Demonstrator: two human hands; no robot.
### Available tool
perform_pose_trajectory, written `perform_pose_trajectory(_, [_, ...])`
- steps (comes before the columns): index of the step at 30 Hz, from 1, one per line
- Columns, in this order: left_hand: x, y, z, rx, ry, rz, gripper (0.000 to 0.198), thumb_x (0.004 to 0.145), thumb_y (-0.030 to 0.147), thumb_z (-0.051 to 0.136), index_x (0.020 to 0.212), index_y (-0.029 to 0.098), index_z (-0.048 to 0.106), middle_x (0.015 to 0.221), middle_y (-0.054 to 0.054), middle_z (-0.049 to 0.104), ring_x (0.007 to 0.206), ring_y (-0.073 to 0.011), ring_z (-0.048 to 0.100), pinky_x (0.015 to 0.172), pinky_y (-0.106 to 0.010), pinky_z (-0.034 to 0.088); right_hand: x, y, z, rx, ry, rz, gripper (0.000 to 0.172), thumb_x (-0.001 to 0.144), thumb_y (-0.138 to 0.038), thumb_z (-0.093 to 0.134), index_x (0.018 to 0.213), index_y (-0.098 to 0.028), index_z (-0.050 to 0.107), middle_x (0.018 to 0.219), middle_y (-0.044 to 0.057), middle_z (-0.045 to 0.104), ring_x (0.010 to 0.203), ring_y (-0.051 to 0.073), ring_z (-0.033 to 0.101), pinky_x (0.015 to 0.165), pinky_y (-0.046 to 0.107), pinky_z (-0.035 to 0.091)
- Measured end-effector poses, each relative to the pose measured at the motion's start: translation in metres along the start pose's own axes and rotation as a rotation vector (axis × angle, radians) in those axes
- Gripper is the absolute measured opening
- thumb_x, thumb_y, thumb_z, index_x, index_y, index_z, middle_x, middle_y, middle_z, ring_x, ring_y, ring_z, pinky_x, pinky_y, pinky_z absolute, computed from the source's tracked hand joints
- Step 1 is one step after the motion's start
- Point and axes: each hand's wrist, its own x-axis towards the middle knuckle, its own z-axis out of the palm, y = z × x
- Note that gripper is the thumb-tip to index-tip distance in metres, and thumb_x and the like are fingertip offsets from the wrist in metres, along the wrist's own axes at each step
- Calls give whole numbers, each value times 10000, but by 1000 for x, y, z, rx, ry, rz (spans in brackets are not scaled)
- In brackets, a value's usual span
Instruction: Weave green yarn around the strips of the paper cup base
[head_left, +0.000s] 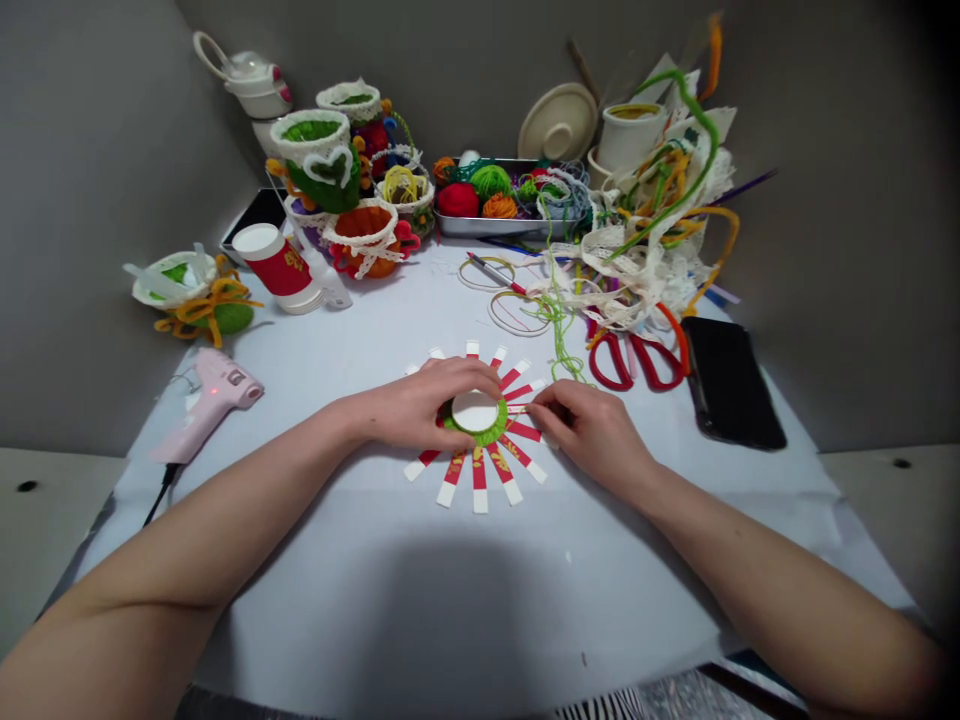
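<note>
A paper cup cut into red-and-white strips (480, 478) lies fanned out flat on the white table (360, 590), its round white base (475, 411) ringed with green yarn (491, 435). My left hand (427, 400) rests on the cup's left side, fingers curled over the base rim. My right hand (581, 425) sits at the cup's right side, thumb and fingertips pinched on the green yarn beside a strip. A strand of green yarn (559, 330) trails from there toward the back.
A pink glue gun (210, 400) lies at the left. Red scissors (634, 360) and a black phone (727, 385) lie at the right. Decorated yarn cups (337, 180), an uncut red cup (274, 265), a tray of yarn balls (495, 195) and tangled lace and pipe cleaners (652, 230) crowd the back.
</note>
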Motion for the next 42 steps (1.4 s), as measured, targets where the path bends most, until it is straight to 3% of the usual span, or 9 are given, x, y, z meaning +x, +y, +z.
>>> perform_pose_trajectory(5, [3,6,9,64,108,-107,562,852,467,809,1313,230,593,1322,-135,549,1278,-331,502,1083,-507,419,0,1,0,-5,-10,12,145,966,-234,630,833,-195,671,753,22,674,686,173,580,647,296,406])
perform_pose_trajectory(9, [4,5,11,97,98,-125,569,869,557,789,1299,241,591,1249,-118,602,1223,-331,524,1063,-511,413,-1,1,-3,6,-5,-19,139,973,-214,636,842,-190,675,754,21,664,690,173,581,643,297,416])
perform_pose_trajectory(20, [0,-3,-1,114,77,-114,496,922,165,668,1392,260,542,1425,-92,632,1367,-299,531,1178,-503,307,-8,0,-14,69,-21,-245,147,1026,-156,572,1061,-185,712,950,75,651,856,187,623,745,300,513])
perform_pose_trajectory(30, [-4,-8,-12,9,-42,-55,410,948,166,617,1348,251,575,1397,-96,655,1322,-274,581,1168,-493,336,-21,-17,-35,40,-348,-447,222,1028,-139,505,1005,-165,725,907,87,668,831,185,610,724,304,505])
perform_pose_trajectory(36, [-4,-6,-15,-24,-55,-40,397,943,167,633,1330,248,597,1385,-94,670,1314,-277,591,1169,-495,356,-28,-24,-39,41,-497,-452,237,1036,-129,484,986,-161,713,883,78,651,815,184,592,710,298,496])
perform_pose_trajectory(42, [-4,-4,-16,-49,-62,-33,394,943,153,629,1326,244,601,1398,-93,662,1330,-270,584,1157,-469,389,-28,-22,-39,-76,-429,-438,275,1041,-120,470,883,-165,691,841,73,634,766,184,569,675,306,461])
